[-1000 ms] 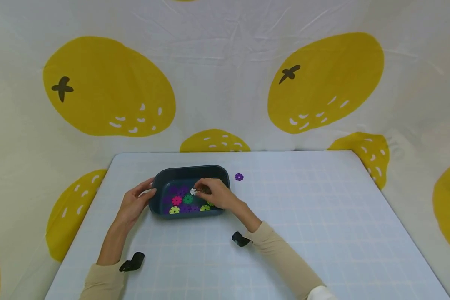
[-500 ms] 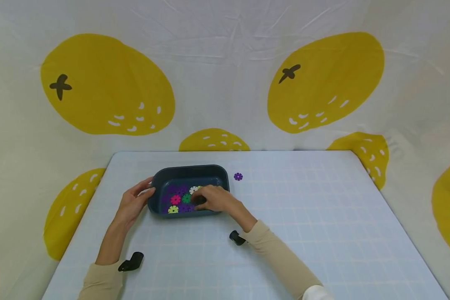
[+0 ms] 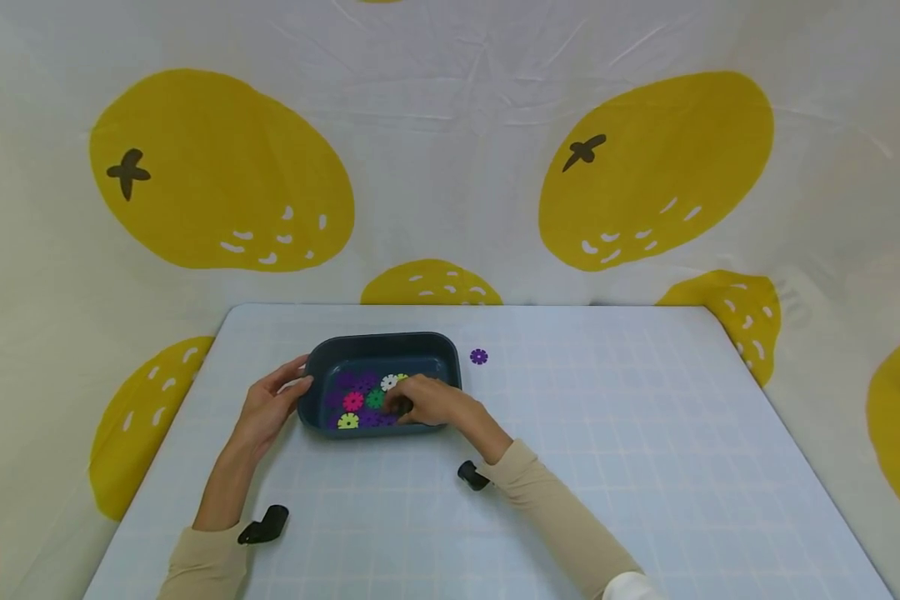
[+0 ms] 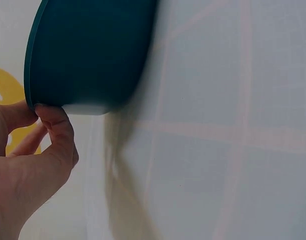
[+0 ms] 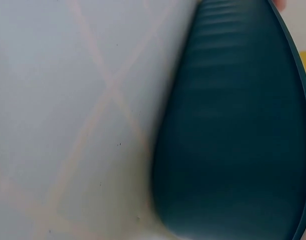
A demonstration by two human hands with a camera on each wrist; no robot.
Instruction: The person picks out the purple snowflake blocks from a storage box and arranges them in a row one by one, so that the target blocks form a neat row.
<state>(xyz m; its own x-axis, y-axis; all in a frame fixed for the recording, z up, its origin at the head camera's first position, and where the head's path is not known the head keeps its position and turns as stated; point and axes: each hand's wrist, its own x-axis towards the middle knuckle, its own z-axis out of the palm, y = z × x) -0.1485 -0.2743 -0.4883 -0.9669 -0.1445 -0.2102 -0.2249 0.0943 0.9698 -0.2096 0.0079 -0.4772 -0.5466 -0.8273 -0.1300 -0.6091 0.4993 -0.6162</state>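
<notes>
A dark teal plastic tub (image 3: 378, 343) stands on the table with several small notched, flower-shaped discs in it. Among them are a pink disc (image 3: 353, 402), a green disc (image 3: 375, 400), a white disc (image 3: 388, 382) and a yellow disc (image 3: 348, 421), plus purple ones. My left hand (image 3: 264, 410) pinches the tub's left end at the rim between thumb and fingers, as the left wrist view also shows. Over the tub's right side, my right hand (image 3: 437, 402) reaches in with curled fingers. Whatever lies under its fingertips is hidden; the right wrist view shows only the tub's outer wall (image 5: 232, 130).
One purple disc (image 3: 478, 357) lies on the table just right of the tub. The table (image 3: 607, 433) has a pale checked cover. Behind it hangs a white cloth (image 3: 450, 167) printed with yellow fruit. Black wrist cameras sit at both sleeves.
My right hand has moved from beside the white disc toward the tub's near side, its fingers lower among the discs. The left hand and the tub stay in place.
</notes>
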